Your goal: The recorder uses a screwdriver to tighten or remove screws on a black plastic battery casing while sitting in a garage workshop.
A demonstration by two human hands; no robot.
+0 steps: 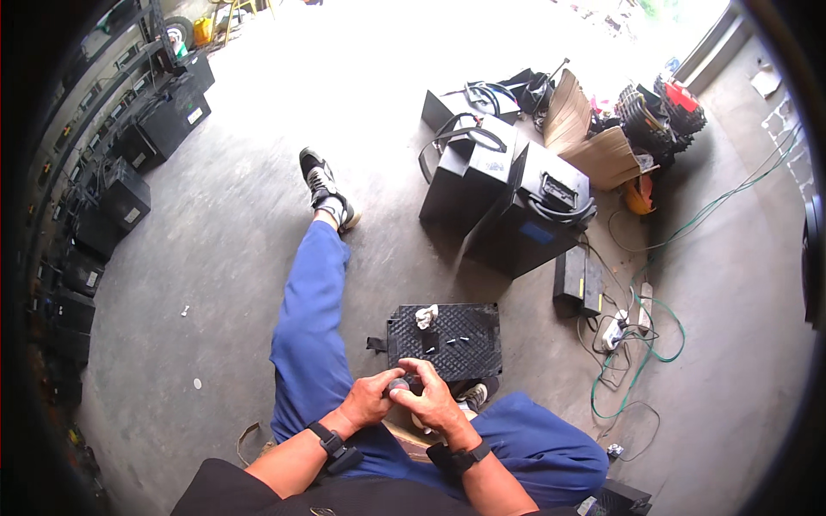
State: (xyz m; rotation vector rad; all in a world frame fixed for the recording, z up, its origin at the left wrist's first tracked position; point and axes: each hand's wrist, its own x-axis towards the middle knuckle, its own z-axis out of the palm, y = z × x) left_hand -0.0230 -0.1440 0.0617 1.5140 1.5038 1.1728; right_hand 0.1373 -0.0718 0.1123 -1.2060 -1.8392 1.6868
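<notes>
My left hand [368, 399] and my right hand [427, 397] meet above my lap, their fingers closed round a small roundish grey object [397, 386] that I cannot make out further. Just beyond them, a black textured plastic panel [475, 328] lies on the floor, with a crumpled white wad [427, 316] and small silvery pieces [458, 340] on it.
Large black battery cases [465, 189] with cables stand ahead, beside torn cardboard [570, 116] and tires [645, 125]. A black box [575, 279], power strip [614, 334] and tangled wires lie right. Several black batteries [125, 204] line the left. My leg [310, 318] stretches forward.
</notes>
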